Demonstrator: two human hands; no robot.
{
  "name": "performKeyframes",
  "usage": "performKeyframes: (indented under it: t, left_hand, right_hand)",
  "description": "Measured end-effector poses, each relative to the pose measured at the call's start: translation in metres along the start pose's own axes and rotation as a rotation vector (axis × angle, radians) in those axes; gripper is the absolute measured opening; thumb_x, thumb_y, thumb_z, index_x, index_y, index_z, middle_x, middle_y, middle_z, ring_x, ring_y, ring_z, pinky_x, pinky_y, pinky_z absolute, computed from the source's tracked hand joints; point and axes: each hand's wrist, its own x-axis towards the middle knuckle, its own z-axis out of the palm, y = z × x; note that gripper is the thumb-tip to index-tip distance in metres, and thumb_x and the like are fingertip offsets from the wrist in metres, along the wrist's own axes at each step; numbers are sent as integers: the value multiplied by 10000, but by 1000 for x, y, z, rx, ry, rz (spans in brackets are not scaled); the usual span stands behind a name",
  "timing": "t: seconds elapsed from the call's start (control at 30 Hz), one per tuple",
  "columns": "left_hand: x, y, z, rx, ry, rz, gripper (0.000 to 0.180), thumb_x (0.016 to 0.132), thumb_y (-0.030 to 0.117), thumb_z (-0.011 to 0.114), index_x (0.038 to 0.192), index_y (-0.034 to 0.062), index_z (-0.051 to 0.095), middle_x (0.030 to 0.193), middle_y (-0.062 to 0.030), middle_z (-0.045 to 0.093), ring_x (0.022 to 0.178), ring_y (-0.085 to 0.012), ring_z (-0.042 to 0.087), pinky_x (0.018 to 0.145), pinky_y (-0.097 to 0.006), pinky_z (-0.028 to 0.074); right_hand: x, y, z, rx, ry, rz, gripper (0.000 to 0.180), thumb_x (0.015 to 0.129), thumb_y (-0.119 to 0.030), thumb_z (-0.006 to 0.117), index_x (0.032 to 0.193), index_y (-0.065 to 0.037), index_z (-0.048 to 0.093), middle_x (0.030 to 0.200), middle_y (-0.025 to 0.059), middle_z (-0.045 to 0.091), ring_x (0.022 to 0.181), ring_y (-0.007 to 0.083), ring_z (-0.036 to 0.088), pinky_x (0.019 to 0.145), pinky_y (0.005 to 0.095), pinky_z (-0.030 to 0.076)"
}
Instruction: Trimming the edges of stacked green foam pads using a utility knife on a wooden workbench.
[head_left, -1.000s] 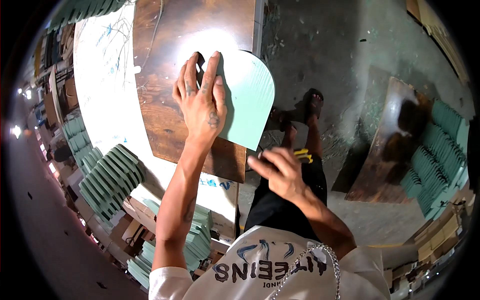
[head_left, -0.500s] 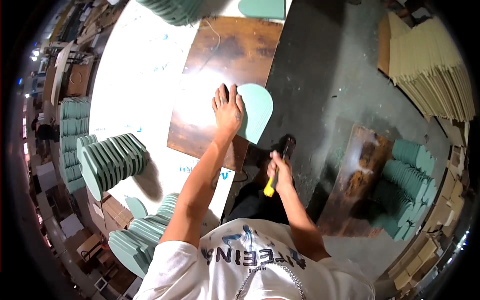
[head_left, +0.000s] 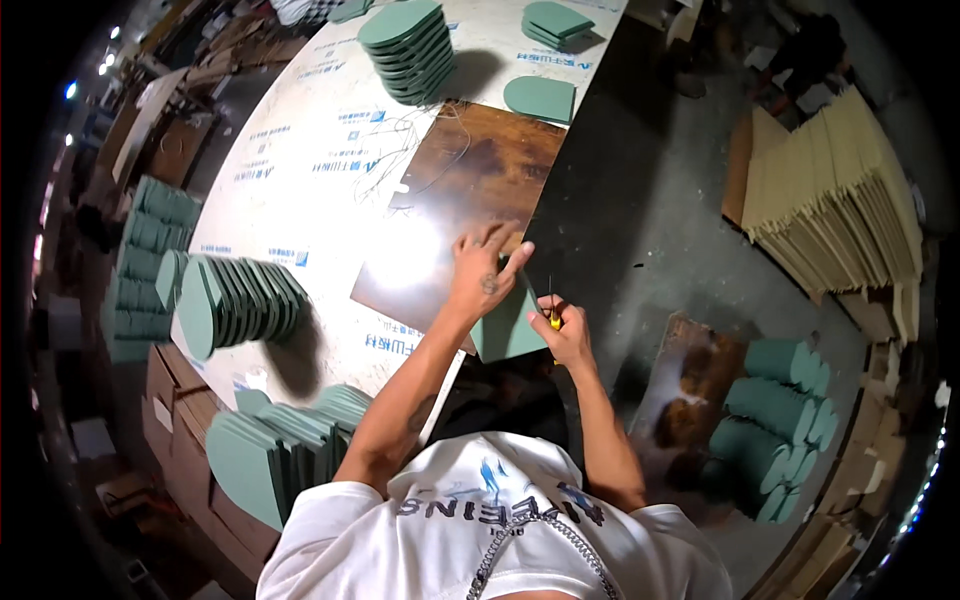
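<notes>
Green foam-like panel point(head_left: 507, 330), flat with one rounded end, lies on the near edge of the brown wooden board point(head_left: 470, 190), partly overhanging toward the person. Its long axis runs roughly away from the person and up the frame; the far end is under the hand, so which end is the rounded one can't be told.

Left hand point(head_left: 483, 277) is spread wide, palm down, fingers fanned, pressing on the panel's far end where it meets the board. Right hand point(head_left: 563, 328) is closed around a small tool with a yellow handle point(head_left: 553, 320), held at the panel's right edge; a thin dark tip sticks up from the fist, details too small to tell.

Board sits on a white table point(head_left: 300, 170) with blue print, and a tangle of thin wire point(head_left: 415, 150) lies at the board's far-left corner.

No real containers, only stacks: one of the same green panels lying flat at the far side point(head_left: 408, 45), a smaller one at the far right corner point(head_left: 555, 20), a single panel point(head_left: 541, 98) on the board's far edge, and a row standing on edge at the left point(head_left: 240, 300). More rows stand on crates point(head_left: 280, 445) at lower left and on the floor at right point(head_left: 785, 420). Tan sheets point(head_left: 840, 200) are piled at upper right
</notes>
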Motion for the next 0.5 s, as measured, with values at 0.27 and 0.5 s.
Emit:
performKeyframes:
  t: [0.27,0.5]
  left_hand:
    - [15,17,-53,-295,-129,-231,674,1059,504,476,652,-27,560,535,-172,443,490,-245,429,526,-410,404]
    - [-9,34,-102,-885,-6,-460,572,1100,482,402,994,-29,639,850,-15,632,773,-131,555,737,-288,470]
  right_hand:
    - [-13,-67,-14,271,-52,-67,152,901,-111,714,956,27,682,733,-54,568,658,32,461,603,224,367]
    - [-4,-108,-20,372,161,-212,179,893,-116,721,997,21,672,769,-51,581,678,35,477,623,221,376]
